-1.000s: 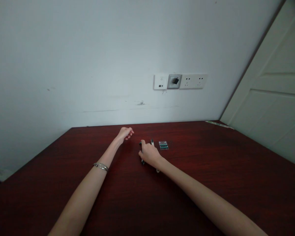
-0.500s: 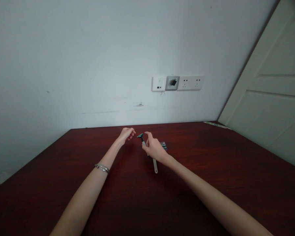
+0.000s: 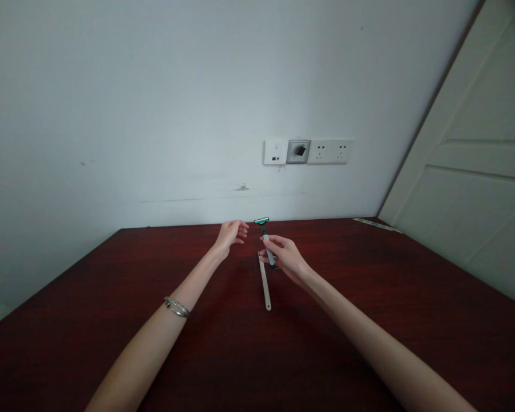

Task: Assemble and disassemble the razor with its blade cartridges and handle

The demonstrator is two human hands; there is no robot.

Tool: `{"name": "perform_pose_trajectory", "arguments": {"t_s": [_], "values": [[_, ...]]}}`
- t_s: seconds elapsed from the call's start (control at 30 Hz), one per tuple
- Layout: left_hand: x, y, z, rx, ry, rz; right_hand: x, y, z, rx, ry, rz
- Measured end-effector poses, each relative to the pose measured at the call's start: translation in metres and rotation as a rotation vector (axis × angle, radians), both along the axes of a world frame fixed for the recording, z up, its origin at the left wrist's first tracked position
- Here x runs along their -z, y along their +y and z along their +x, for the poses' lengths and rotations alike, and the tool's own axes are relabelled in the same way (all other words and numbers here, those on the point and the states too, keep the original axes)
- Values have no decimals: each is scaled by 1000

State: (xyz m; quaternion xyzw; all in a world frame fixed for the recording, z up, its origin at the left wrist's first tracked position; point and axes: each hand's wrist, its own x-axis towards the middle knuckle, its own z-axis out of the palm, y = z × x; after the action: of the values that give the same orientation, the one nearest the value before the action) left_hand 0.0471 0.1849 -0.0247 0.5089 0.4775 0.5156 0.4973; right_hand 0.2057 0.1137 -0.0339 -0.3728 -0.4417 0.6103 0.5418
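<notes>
A razor [image 3: 269, 252] with a grey and black handle stands tilted upward, its green and black head at the top. My right hand [image 3: 285, 256] is closed around its handle, thumb and fingers pinching it. Just left of the razor head, my left hand [image 3: 233, 233] hovers with loosely bent fingers held apart and nothing in them. A long pale handle [image 3: 265, 288] with a hole in its near end lies on the table below the right hand. Its far end is partly covered by the fingers.
The dark red table [image 3: 189, 355] meets a white wall. A patterned strip [image 3: 376, 225] lies at the back right edge, near a white panelled door [image 3: 476, 200]. Sockets [image 3: 329, 151] and a black plug [image 3: 300, 150] are on the wall.
My right hand has turned and raised the razor, so its head now points up and sits further right. The left hand moved slightly right. The clear pack behind the right hand is now mostly hidden.
</notes>
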Motion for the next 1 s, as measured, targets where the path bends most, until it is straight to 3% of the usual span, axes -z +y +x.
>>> {"name": "perform_pose_trajectory", "arguments": {"t_s": [0.23, 0.53, 0.8, 1.0], "values": [[-6, -1, 0, 144, -378, -296, 0, -3, 1, -74, 23, 34], [-20, 9, 15, 336, -648, -465, 7, 3, -2, -13, -56, 204], [-7, 20, 30, 488, -735, -459, -1, -3, -7, 47, 82, 27], [1, 21, 29, 510, -704, -459, -3, -6, -8, 45, 100, -50]]}}
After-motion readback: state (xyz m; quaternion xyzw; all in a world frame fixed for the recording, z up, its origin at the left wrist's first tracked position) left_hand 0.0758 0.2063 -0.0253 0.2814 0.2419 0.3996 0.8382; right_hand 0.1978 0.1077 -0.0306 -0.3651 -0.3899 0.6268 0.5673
